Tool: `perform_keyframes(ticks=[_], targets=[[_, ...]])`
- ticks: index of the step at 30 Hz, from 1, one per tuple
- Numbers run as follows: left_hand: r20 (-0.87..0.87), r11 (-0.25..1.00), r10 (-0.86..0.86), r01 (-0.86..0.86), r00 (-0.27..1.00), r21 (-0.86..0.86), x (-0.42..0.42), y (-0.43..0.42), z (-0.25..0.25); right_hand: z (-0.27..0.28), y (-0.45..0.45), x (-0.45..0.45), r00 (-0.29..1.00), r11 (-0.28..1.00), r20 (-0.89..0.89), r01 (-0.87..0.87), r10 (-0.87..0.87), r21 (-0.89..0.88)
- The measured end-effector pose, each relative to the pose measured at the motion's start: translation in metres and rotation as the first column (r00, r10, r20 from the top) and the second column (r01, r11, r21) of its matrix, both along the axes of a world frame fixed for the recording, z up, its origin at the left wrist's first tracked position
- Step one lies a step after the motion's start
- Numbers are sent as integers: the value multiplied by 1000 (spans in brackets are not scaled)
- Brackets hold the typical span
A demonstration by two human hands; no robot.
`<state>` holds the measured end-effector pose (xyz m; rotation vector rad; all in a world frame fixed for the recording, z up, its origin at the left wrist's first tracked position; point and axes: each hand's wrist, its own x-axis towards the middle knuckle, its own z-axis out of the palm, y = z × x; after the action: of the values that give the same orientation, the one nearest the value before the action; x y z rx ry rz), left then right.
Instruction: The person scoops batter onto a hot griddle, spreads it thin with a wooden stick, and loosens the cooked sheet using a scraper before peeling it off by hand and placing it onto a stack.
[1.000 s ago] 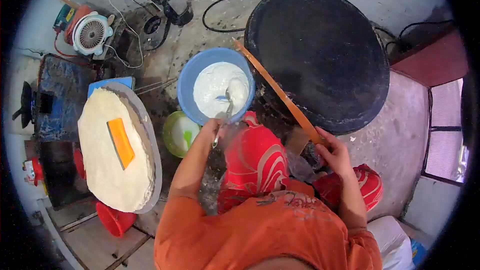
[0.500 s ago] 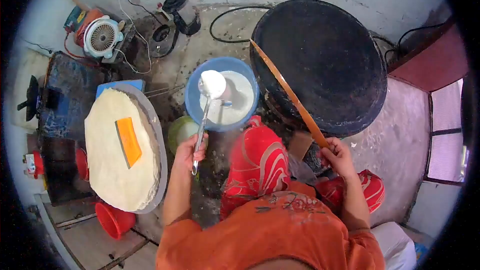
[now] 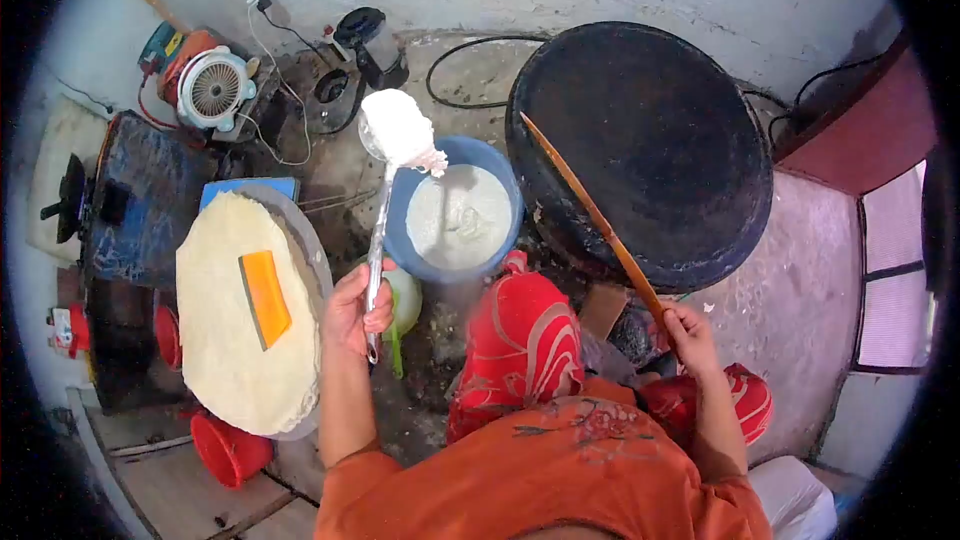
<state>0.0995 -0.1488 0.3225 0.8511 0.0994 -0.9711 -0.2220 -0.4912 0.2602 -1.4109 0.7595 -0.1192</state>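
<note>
My left hand (image 3: 357, 310) is closed round the handle of a metal ladle (image 3: 379, 240), whose bowl is heaped with white batter (image 3: 403, 130). The ladle's bowl is above the left rim of a blue bucket (image 3: 505, 175) that holds more batter (image 3: 460, 220). In my right hand (image 3: 690, 338) is the near end of a long, thin wooden blade (image 3: 600, 220). Its tip reaches over the left part of a large round black griddle (image 3: 650, 140).
At the left, an orange-handled scraper (image 3: 264, 300) lies on a stack of pale flat sheets (image 3: 225, 360). A green bowl (image 3: 403, 300) is beside my left hand. Further off are a small fan (image 3: 215, 90), a black-lidded jug (image 3: 372, 45) and a red bucket (image 3: 230, 450).
My left hand has raised the loaded ladle out of the blue bucket and moved it left. The wooden blade stays in my right hand. The whole view has shifted slightly.
</note>
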Motion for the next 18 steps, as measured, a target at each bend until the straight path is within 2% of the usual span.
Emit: perform_keyframes(ticks=[3,5,6,9,11,13,15,17,18], targets=[[22,999,-16,17,1000,-51,5,-11,12,3,-1,-4,999,999,-22,38,-38,4],[70,1000,-12,14,997,-21,7,-24,26,2,-5,-8,1000,992,20,0,3,-128],[66,1000,-10,12,998,-24,8,-32,34,4,-6,-8,998,995,-47,33,-38,-98],[146,999,-29,26,989,20,14,-59,52,12,-8,-4,995,998,-91,25,-29,-50],[171,999,-45,48,984,-14,18,-83,58,12,-10,3,992,998,-123,35,-41,-49],[170,1000,-5,10,985,-27,17,-111,62,-1,-11,5,999,975,-38,23,-32,-219],[171,999,-45,45,984,0,21,-139,53,7,-11,12,998,977,-33,48,-56,-209],[203,999,-40,33,978,37,25,-167,33,15,-11,19,984,907,-135,51,-118,-419],[215,998,-18,5,976,63,27,-183,19,15,-13,22,982,906,-139,59,-128,-418]])
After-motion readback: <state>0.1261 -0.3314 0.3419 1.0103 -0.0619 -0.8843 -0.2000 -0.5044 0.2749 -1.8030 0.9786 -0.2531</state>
